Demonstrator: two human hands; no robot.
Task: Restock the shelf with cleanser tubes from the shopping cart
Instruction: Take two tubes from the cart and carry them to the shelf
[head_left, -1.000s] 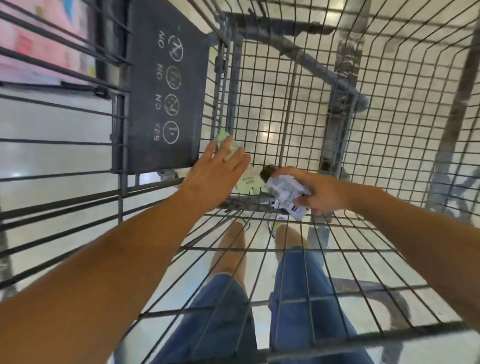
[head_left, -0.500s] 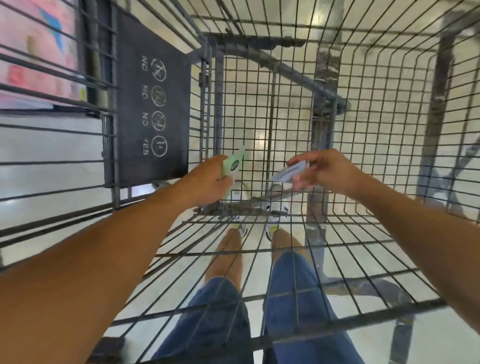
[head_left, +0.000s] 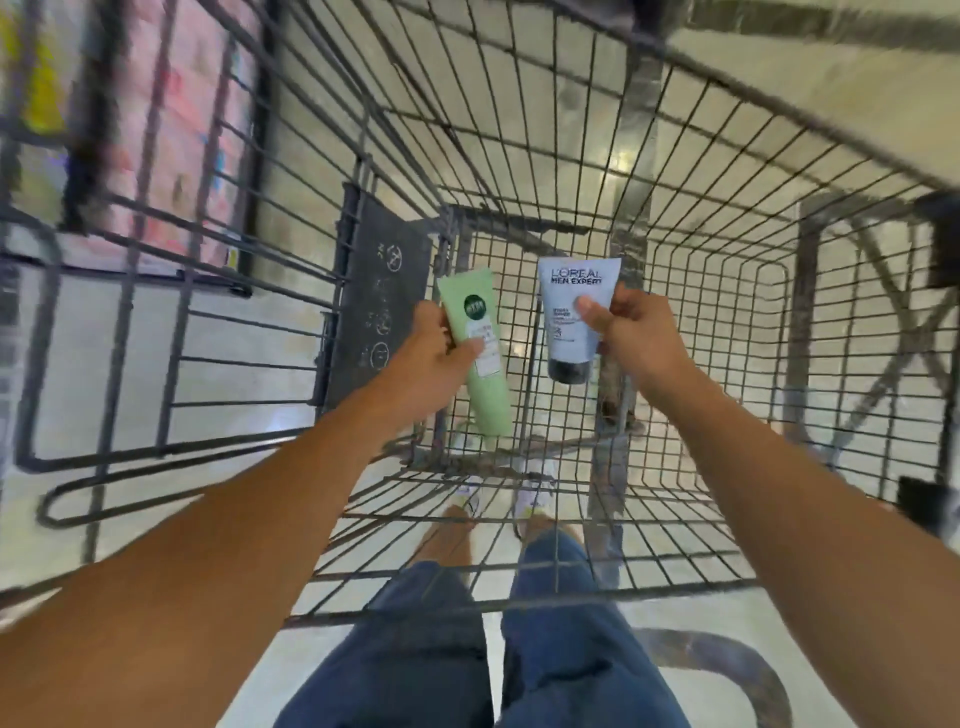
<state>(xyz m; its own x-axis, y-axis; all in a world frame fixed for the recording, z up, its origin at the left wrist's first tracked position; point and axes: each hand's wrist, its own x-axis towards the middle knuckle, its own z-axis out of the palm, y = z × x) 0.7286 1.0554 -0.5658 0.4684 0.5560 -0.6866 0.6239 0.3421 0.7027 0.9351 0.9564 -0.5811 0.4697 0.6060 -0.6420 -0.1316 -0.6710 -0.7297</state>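
My left hand (head_left: 426, 358) grips a pale green cleanser tube (head_left: 475, 353) with a dark green round logo, its flat crimped end up. My right hand (head_left: 639, 332) pinches a pale blue-grey tube (head_left: 571, 312) marked L'Oreal Men Expert, dark cap pointing down. Both tubes are held side by side, apart from each other, above the wire basket of the shopping cart (head_left: 675, 467). No other tube shows on the basket floor.
A dark child-seat flap (head_left: 379, 296) with white warning icons stands left of my left hand. A blurred shelf of pink packages (head_left: 171, 130) lies beyond the cart's left side. My legs in blue jeans (head_left: 519, 649) and the shiny floor show through the wires.
Both hands rose from the cart floor with a tube each and turned the labels toward me. The view pulled back and up, taking in more of the cart.
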